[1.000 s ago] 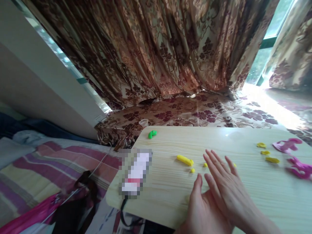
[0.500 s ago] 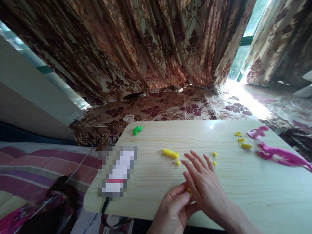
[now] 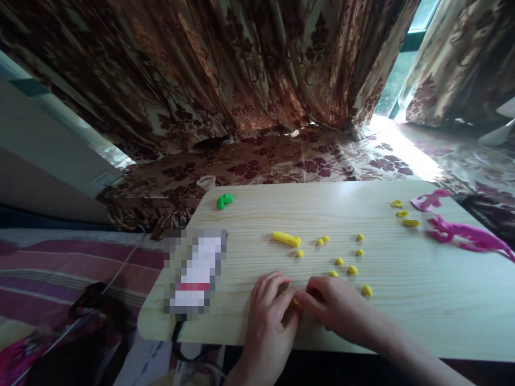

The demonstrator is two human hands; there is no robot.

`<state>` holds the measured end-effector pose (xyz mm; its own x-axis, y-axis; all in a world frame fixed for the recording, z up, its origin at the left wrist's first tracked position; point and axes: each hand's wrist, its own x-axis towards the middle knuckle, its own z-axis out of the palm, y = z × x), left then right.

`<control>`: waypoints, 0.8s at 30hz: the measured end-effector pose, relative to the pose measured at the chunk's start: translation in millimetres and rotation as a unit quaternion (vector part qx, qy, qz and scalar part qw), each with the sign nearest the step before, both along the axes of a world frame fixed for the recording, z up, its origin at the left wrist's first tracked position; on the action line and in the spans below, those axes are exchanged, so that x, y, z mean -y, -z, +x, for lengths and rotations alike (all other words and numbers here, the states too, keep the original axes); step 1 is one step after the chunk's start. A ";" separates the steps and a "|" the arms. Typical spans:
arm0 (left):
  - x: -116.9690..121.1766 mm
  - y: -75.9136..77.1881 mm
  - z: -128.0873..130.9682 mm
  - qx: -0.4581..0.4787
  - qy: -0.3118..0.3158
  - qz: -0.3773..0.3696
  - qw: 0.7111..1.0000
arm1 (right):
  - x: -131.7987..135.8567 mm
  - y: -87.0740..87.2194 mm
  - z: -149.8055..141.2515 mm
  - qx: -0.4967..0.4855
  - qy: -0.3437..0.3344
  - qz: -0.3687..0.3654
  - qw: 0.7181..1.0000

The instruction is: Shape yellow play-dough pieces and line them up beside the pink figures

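Observation:
My left hand [image 3: 269,313] and my right hand [image 3: 336,304] meet low over the near part of the table. Their fingertips pinch a small piece of yellow modelling clay [image 3: 296,301], mostly covered by the fingers. Past my hands lie several little yellow clay balls; the nearest, a larger ball [image 3: 366,290], sits beside my right wrist. A thick yellow clay roll [image 3: 286,239] rests farther off, with one small ball [image 3: 300,253] just below its right end.
On the pale wooden table [image 3: 249,214] stand a green clay piece [image 3: 224,201] at the far left and pink clay figures [image 3: 462,233] at the right, near flat yellow pieces [image 3: 410,223]. A blurred-out device [image 3: 197,273] with a black cable lies left.
My right hand has come down from above my left and now pinches the yellow clay with it. Several yellow balls it covered show. The view has shifted slightly downward.

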<state>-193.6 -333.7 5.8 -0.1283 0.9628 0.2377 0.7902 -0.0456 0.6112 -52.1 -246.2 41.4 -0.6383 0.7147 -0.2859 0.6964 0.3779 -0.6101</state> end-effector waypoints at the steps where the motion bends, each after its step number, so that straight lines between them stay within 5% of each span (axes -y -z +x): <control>1: 0.5 0.9 -0.5 0.002 0.001 0.003 1.000 | -2.3 -0.6 -2.6 0.018 -0.007 -0.003 1.000; 24: 24.0 8.1 -30.0 0.163 -0.037 0.055 0.984 | -39.8 -19.3 -31.6 0.164 -0.115 -0.158 0.967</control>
<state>-223.6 -357.7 -2.3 -0.2840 0.9188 0.2742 0.5559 -0.0753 0.8279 -83.7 -206.3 60.7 -0.6076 0.4078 -0.6816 0.7919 0.3765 -0.4807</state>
